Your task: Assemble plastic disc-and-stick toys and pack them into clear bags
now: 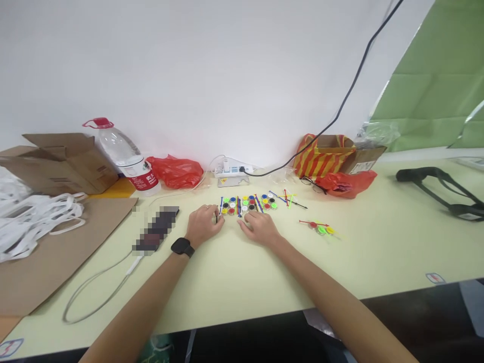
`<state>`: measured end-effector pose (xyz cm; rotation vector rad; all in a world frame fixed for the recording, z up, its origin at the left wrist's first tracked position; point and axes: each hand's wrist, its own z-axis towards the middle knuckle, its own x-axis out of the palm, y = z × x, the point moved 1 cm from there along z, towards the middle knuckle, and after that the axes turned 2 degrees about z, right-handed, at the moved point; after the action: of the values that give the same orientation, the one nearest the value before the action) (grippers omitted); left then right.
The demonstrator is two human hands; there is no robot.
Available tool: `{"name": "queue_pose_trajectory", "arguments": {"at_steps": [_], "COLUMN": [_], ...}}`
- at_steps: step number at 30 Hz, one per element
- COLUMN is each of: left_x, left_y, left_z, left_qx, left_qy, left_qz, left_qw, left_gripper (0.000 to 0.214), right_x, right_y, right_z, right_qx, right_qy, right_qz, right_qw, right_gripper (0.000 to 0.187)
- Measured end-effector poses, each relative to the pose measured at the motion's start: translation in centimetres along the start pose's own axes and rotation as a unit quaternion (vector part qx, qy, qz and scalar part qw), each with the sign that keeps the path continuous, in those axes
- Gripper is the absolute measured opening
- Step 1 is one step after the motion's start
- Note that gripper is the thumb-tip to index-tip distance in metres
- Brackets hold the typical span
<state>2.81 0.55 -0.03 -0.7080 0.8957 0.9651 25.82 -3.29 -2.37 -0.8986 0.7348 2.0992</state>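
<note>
Several small round discs [251,202] in blue, yellow, red, green, white and black lie in grouped rows, with thin coloured plastic sticks [258,203] between the groups. At the left end of the rows rests my left hand [203,223], its fingers curled. Something small and dark shows between its thumb and forefinger, too small to name. My right hand [261,228] lies palm down just in front of the middle rows. Its thumb is apart from the bent fingers, and I see nothing held there. Further right are loose crossed sticks [289,198] and a small group of discs [321,230].
A phone [157,229] with a cable, a big water bottle [130,161], a cardboard box [64,164] and white straps [41,219] stand left. A power strip [233,170] sits by the wall. Glasses [313,185], a red bag [346,184] and a black headset frame [442,191] lie right.
</note>
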Motion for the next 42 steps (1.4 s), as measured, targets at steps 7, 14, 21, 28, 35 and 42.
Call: {"name": "queue_pose_trajectory", "arguments": {"at_steps": [7,14,21,28,35,42], "left_x": [0.1,0.5,0.3,-1.4,-2.1,-1.1], "left_y": [-0.3,0.0,-0.3,-2.1,-8.2,-9.5], "left_z": [0.4,0.6,0.7,-0.4,-2.4,-3.2], "left_qx": [0.005,0.011,0.005,-0.037,0.126,0.155], "left_qy": [0.054,0.076,0.075,0.013,0.103,0.144], "left_qz": [0.049,0.069,0.088,-0.016,-0.214,-0.268], "left_qw": [0.997,0.995,0.993,0.999,0.963,0.94], "left_gripper": [0.019,0.02,0.023,0.022,0.014,0.024], "right_x": [0.4,0.6,0.1,-0.2,-1.6,-4.3], "right_y": [-0.3,-0.5,-0.7,-1.5,-1.1,-3.4], "right_z": [-0.1,0.1,0.4,0.7,0.4,-1.8], "right_qx": [0.008,0.015,0.064,0.16,0.22,0.341], "right_qy": [-0.02,-0.005,-0.01,-0.04,0.053,0.123], "right_qz": [0.003,0.045,0.137,0.275,0.5,0.603], "right_qw": [1.0,0.999,0.988,0.947,0.836,0.71], "right_gripper": [0.037,0.042,0.043,0.034,0.042,0.032]}}
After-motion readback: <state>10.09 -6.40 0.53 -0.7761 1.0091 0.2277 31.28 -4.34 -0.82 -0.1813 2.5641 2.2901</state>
